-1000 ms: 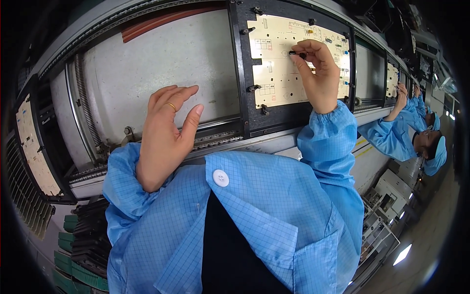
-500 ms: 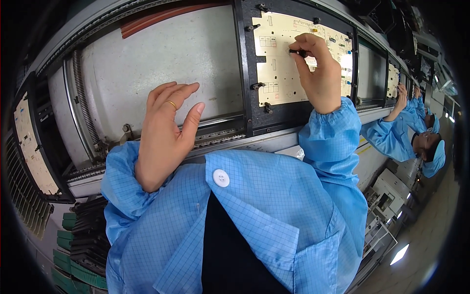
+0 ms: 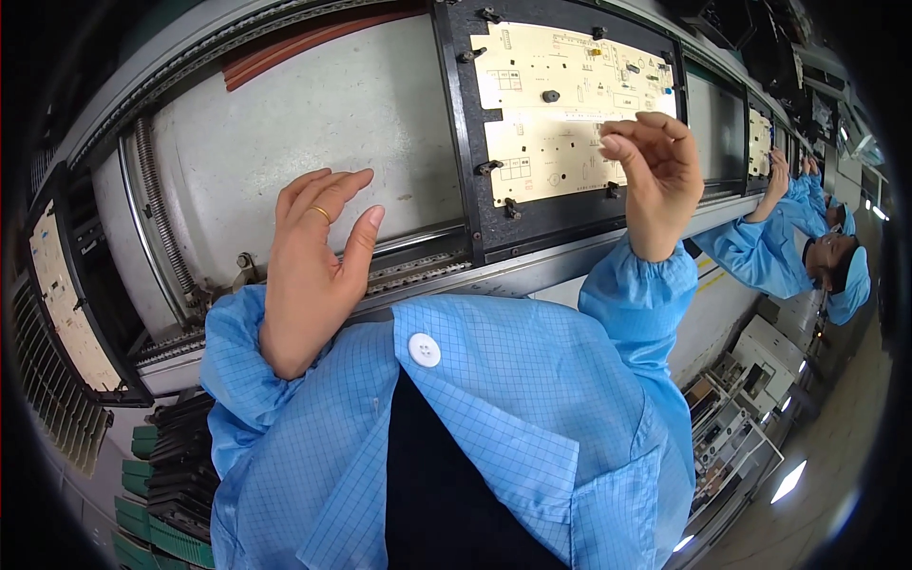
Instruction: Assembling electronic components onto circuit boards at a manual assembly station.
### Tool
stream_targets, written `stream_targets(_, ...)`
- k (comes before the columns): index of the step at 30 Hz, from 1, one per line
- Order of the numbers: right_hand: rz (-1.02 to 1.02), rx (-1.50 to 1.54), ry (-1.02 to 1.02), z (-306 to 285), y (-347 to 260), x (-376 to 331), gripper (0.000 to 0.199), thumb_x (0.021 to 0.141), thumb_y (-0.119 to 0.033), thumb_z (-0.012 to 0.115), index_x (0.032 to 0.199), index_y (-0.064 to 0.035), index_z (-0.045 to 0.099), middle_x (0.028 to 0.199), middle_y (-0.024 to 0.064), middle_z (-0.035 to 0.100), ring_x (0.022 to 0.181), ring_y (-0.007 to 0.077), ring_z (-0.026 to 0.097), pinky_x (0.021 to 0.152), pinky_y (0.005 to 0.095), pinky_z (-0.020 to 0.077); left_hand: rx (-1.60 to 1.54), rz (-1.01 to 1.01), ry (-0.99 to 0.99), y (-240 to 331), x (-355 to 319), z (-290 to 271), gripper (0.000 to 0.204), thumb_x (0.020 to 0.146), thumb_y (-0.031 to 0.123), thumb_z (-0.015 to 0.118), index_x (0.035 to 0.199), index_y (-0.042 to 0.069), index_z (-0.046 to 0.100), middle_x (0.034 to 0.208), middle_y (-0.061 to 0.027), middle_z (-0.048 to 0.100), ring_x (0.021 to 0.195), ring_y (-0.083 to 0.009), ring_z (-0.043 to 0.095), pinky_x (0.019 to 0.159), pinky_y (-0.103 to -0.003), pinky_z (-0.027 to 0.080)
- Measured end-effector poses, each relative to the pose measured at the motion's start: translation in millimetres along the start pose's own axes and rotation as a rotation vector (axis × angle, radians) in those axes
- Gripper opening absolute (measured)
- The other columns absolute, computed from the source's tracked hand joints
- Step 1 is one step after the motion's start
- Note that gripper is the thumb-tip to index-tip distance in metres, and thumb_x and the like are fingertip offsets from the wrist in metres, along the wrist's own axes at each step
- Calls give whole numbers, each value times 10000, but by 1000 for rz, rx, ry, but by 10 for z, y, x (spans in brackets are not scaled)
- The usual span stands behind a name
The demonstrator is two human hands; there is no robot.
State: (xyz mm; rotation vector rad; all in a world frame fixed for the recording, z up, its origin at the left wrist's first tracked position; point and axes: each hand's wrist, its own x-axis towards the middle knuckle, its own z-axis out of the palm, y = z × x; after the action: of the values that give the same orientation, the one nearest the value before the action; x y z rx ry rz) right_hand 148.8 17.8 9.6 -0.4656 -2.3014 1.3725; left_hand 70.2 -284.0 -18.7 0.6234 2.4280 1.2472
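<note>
A cream printed circuit board (image 3: 532, 142) lies in a black carrier frame (image 3: 461, 123) in front of me, held at its edges by black clips. On the board's upper half stands a small round black component (image 3: 551, 96). My right hand (image 3: 660, 176) hovers over the board's lower right part, fingers loosely bent and thumb close to the index finger, with nothing visible in it. To the left, my left hand (image 3: 318, 256) hangs above the conveyor's near rail, empty, fingers and thumb apart, a ring on one finger.
A second board (image 3: 62, 294) in a black frame sits at the far left. The conveyor chain rail (image 3: 418, 277) runs along my front. A coil spring (image 3: 161, 209) lies at left. Black parts in green holders (image 3: 180, 456) stand lower left. Co-workers in blue (image 3: 760, 252) work at right.
My right hand has let go of the black component, which now stands on the board, and has moved right and toward me. The left hand has hardly moved.
</note>
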Motion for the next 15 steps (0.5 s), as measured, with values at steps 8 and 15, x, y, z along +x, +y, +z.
stream_targets(8, 248, 151, -46, -19, 103, -399, 294, 858, 111, 617, 1130, 46, 527, 1032, 158, 659, 920, 197, 673, 819, 289, 565, 58, -20, -24, -19, -7, 48, 291, 925, 199, 616, 1188, 79, 649, 1232, -165, 563, 1217, -285, 492, 979, -368, 428)
stream_targets(15, 228, 75, -46, 71, 138, -529, 365, 819, 137, 648, 1147, 35, 524, 994, 117, 653, 916, 156, 643, 826, 263, 544, 84, 29, -15, -75, -18, 75, 290, 928, 218, 615, 1183, 84, 653, 1216, -154, 572, 1218, -284, 486, 931, -354, 452)
